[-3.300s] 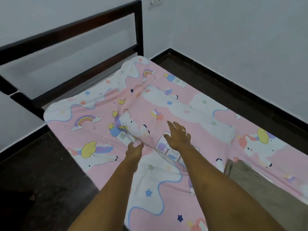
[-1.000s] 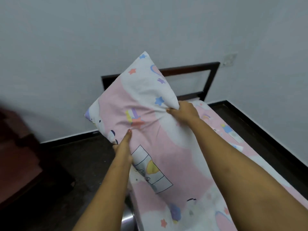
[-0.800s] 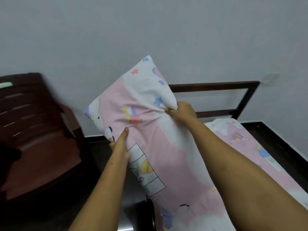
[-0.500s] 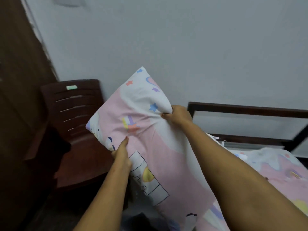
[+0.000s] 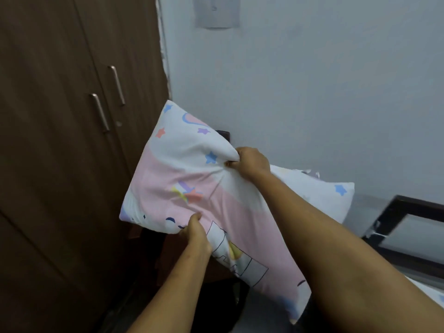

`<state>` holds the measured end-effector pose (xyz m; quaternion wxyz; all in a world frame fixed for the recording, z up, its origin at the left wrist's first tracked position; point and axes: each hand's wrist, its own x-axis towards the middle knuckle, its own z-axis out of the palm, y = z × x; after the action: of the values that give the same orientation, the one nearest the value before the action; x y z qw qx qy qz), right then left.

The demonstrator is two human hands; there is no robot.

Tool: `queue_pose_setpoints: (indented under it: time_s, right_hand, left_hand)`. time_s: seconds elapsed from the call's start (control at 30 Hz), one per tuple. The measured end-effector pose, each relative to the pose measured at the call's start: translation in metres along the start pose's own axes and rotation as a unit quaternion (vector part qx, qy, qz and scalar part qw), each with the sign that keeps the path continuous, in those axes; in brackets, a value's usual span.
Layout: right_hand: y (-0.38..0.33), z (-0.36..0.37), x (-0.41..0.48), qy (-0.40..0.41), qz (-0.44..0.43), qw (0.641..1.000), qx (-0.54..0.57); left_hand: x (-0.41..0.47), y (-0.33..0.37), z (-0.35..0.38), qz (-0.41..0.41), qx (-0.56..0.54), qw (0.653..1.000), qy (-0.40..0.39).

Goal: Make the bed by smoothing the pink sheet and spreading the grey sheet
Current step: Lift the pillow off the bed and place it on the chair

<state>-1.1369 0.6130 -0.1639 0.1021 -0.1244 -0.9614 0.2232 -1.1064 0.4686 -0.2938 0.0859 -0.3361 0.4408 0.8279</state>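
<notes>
I hold a pink and white pillow (image 5: pixel 182 179) with star and unicorn prints up in the air, tilted, in front of the wall. My left hand (image 5: pixel 195 233) grips its lower edge. My right hand (image 5: pixel 251 162) pinches a bunch of its cover near the upper edge. A second white pillow (image 5: pixel 319 191) with a blue star lies behind my right arm. The pink sheet shows only as a sliver at the lower right corner (image 5: pixel 432 293). No grey sheet is in view.
A dark brown wardrobe (image 5: pixel 60 140) with two metal handles fills the left side. The bed's dark frame rail (image 5: pixel 408 212) is at the right. A dark chair (image 5: pixel 173 255) sits low behind the pillow. A pale wall (image 5: pixel 312 80) is ahead.
I lifted the pillow off the bed with both hands and turned left with it. The view swung from the bed past the chair to the wardrobe.
</notes>
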Motion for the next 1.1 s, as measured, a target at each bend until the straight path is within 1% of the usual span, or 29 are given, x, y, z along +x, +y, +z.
queue_pose_setpoints:
  time_s: [0.13, 0.33, 0.63, 0.77, 0.87, 1.0, 1.07, 1.1]
  right_hand:
    - [-0.029, 0.025, 0.045, -0.002, -0.047, 0.998, -0.034]
    - [-0.046, 0.067, 0.124, -0.019, -0.107, 0.992, -0.066]
    - [-0.045, 0.117, 0.247, -0.084, -0.144, 0.982, -0.085]
    - [-0.047, 0.144, 0.279, -0.101, -0.167, 0.977, -0.088]
    - [-0.046, 0.163, 0.3, -0.114, -0.179, 0.972, -0.105]
    - [-0.04, 0.188, 0.325, -0.127, -0.154, 0.971, -0.131]
    - [-0.037, 0.199, 0.335, -0.129, -0.127, 0.972, -0.153]
    - [-0.035, 0.204, 0.34, -0.132, -0.11, 0.971, -0.166]
  left_hand:
    - [0.035, 0.014, 0.009, -0.008, -0.027, 0.999, 0.02]
    - [0.095, 0.031, 0.044, -0.028, -0.056, 0.996, 0.059]
    - [0.185, 0.047, 0.103, -0.032, -0.072, 0.991, 0.108]
    - [0.215, 0.046, 0.116, -0.06, -0.077, 0.989, 0.11]
    - [0.236, 0.041, 0.123, -0.067, -0.071, 0.988, 0.116]
    - [0.27, 0.036, 0.135, -0.114, 0.011, 0.989, 0.09]
    - [0.283, 0.041, 0.14, -0.145, 0.087, 0.984, 0.048]
    - [0.289, 0.045, 0.141, -0.168, 0.138, 0.975, 0.039]
